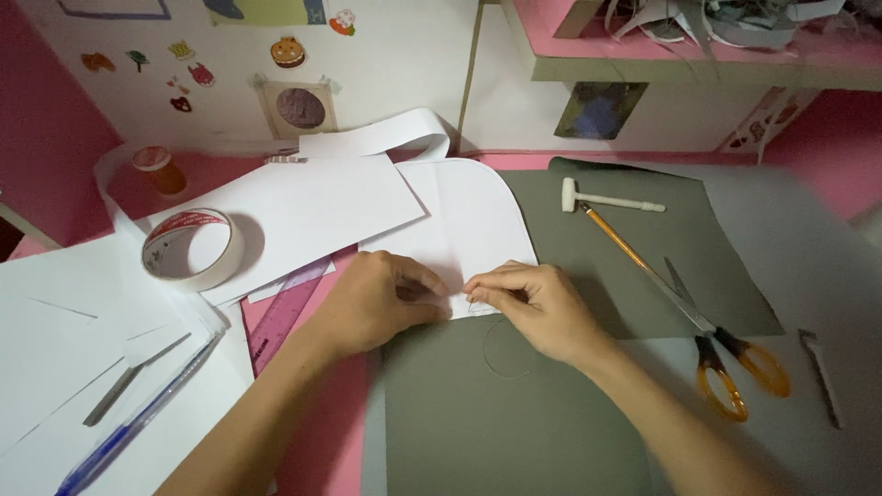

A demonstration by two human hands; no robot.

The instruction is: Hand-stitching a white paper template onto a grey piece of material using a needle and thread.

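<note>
My left hand (377, 301) and my right hand (536, 308) meet at the near edge of a white shaped paper piece (469, 216) with a rounded corner. Both pinch that edge with fingertips close together, where it lies on a grey-green sheet (496, 413). A thin curved pencil line shows on the grey sheet just below my right hand. The paper's near corner is hidden under my fingers.
A roll of white tape (191, 248) stands on white paper sheets at left, with a purple ruler (287, 312), a blue pen (138, 422) and a metal blade (129, 381). On the right lie a small white hammer (606, 198), a yellow pencil (617, 241) and orange-handled scissors (726, 354).
</note>
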